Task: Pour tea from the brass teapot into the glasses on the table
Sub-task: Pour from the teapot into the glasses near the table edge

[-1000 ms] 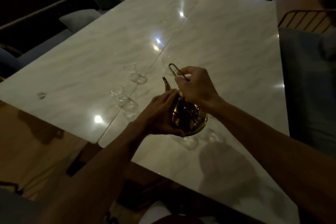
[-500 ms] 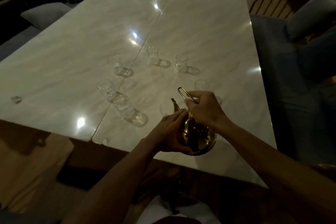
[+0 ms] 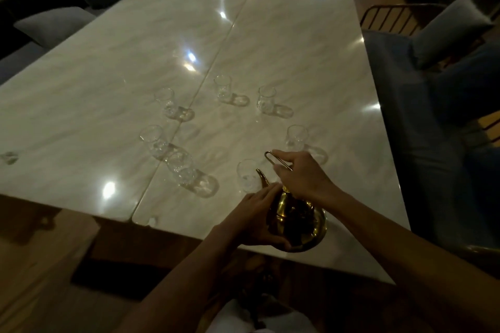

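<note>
Seven glasses (image 3: 247, 174) now show in a ring, where a second ago only three did. The right hand (image 3: 303, 176) grips the teapot (image 3: 297, 220) handle and the left hand (image 3: 258, 217) cups its body, spout at the nearest glass; pouring can start.

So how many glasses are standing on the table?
7, in a ring: far, far right, right, by the spout, near left, left, far left.

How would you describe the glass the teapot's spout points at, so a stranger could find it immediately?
Start at the marble table, where clear glasses stand in a loose ring near the front edge. The brass teapot is held by both hands there. The nearest glass sits just beyond its spout, closer to it than any other.
</note>
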Action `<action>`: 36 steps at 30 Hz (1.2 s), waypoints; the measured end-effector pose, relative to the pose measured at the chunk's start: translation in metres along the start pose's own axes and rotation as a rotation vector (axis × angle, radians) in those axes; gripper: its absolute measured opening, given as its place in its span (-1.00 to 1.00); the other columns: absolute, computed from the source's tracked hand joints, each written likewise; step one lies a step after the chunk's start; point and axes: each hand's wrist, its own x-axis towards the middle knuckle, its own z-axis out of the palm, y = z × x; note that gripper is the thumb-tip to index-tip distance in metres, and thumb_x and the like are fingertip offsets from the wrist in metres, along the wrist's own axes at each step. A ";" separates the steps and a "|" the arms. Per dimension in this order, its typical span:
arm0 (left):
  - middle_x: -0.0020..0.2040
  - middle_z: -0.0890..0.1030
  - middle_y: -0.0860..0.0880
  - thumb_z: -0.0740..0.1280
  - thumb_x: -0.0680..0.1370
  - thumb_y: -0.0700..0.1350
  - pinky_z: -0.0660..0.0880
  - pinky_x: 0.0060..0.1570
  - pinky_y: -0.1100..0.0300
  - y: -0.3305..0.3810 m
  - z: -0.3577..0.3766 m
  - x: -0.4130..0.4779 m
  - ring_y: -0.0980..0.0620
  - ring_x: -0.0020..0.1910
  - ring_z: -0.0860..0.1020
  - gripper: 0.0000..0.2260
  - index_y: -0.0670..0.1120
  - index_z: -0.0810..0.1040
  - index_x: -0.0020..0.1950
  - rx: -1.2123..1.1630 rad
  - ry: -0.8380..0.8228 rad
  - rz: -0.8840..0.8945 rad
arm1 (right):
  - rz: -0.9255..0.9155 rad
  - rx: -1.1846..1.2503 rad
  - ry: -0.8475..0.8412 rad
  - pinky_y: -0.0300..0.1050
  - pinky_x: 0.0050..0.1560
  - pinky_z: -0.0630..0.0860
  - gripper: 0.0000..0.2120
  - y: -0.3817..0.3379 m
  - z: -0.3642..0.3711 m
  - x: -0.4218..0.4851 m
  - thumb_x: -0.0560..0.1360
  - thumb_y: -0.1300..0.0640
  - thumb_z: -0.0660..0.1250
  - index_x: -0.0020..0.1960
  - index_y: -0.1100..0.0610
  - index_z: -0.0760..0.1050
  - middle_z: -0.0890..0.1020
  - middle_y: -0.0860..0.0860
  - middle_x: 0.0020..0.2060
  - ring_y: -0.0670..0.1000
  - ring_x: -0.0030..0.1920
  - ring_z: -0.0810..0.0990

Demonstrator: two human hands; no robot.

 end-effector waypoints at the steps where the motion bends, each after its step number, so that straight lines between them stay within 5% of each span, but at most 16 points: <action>1: 0.65 0.25 0.07 0.53 0.27 0.44 0.39 0.49 -0.14 -0.001 -0.001 0.000 -0.01 0.56 0.37 0.18 0.08 0.00 0.70 -0.006 0.001 -0.004 | 0.000 -0.014 -0.009 -0.09 0.35 0.41 -0.57 -0.002 0.001 0.002 0.56 0.16 0.27 0.43 0.09 0.43 0.49 0.01 0.39 -0.01 0.35 0.48; 13: 0.53 0.45 0.08 0.53 0.27 0.42 0.47 0.42 -0.11 -0.011 -0.012 0.009 0.00 0.43 0.52 0.10 0.09 0.08 0.65 -0.082 -0.030 -0.040 | 0.040 -0.114 -0.089 -0.29 0.19 0.28 -0.57 -0.009 0.005 0.033 0.59 0.17 0.25 0.45 0.15 0.39 0.44 0.04 0.43 0.00 0.42 0.41; 19: 0.55 0.43 0.09 0.53 0.27 0.42 0.42 0.45 -0.13 -0.010 -0.011 0.011 0.01 0.48 0.48 0.13 0.12 0.03 0.67 -0.113 -0.023 -0.056 | 0.068 -0.105 -0.114 -0.15 0.18 0.45 -0.57 -0.010 0.004 0.040 0.58 0.15 0.27 0.45 0.12 0.40 0.48 0.04 0.40 0.01 0.23 0.56; 24: 0.55 0.44 0.08 0.52 0.26 0.44 0.40 0.47 -0.12 -0.009 -0.011 0.011 0.01 0.49 0.47 0.14 0.14 0.01 0.67 -0.128 -0.032 -0.073 | 0.069 -0.145 -0.131 -0.08 0.25 0.48 -0.57 -0.010 0.002 0.042 0.58 0.14 0.27 0.44 0.12 0.41 0.47 0.05 0.40 0.03 0.29 0.53; 27: 0.52 0.47 0.07 0.55 0.26 0.42 0.44 0.45 -0.09 -0.008 -0.011 0.011 0.02 0.46 0.49 0.12 0.13 0.06 0.66 -0.130 -0.034 -0.082 | 0.053 -0.158 -0.138 -0.18 0.01 0.55 -0.57 -0.010 0.004 0.044 0.57 0.15 0.28 0.43 0.13 0.42 0.49 0.07 0.39 -0.07 0.00 0.62; 30: 0.50 0.49 0.07 0.56 0.28 0.40 0.49 0.40 -0.05 -0.008 -0.012 0.012 0.03 0.43 0.52 0.09 0.11 0.10 0.65 -0.127 -0.028 -0.077 | 0.058 -0.152 -0.122 -0.31 -0.34 0.35 -0.58 -0.008 0.006 0.048 0.57 0.15 0.27 0.42 0.11 0.43 0.54 0.07 0.34 -0.22 -0.37 0.41; 36: 0.53 0.47 0.05 0.53 0.28 0.44 0.46 0.43 -0.09 -0.008 -0.012 0.011 -0.02 0.47 0.48 0.11 0.13 0.04 0.66 -0.120 -0.023 -0.088 | 0.044 -0.151 -0.127 -0.21 -0.33 0.47 -0.67 -0.012 0.005 0.048 0.55 0.21 0.25 0.30 0.18 0.54 0.62 0.14 0.22 -0.14 -0.40 0.48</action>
